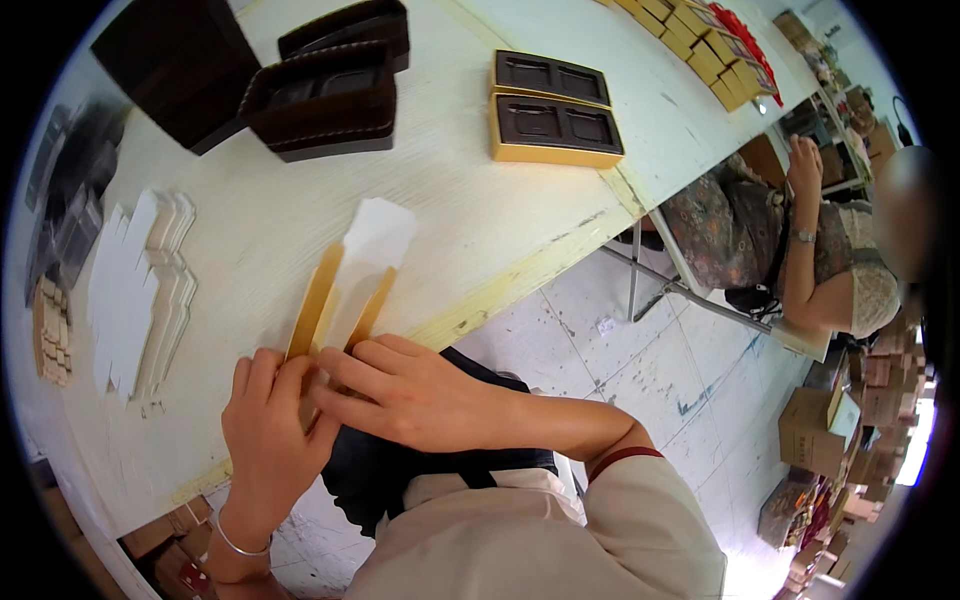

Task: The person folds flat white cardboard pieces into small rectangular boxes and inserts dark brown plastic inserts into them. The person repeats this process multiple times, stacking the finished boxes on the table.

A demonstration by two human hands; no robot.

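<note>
The worktable [240, 230] is viewed by fisheye from the person's head, near and steeply downward. The floor [660, 360] is included at right.

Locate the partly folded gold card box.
In the head view, the partly folded gold-and-white card box is left of centre, its near end held between the left hand and right hand.

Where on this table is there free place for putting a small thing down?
Free room lies between the white blanks and the gold carton, and between that carton and the two gold boxes. The upper left is crowded with dark boxes.
</note>
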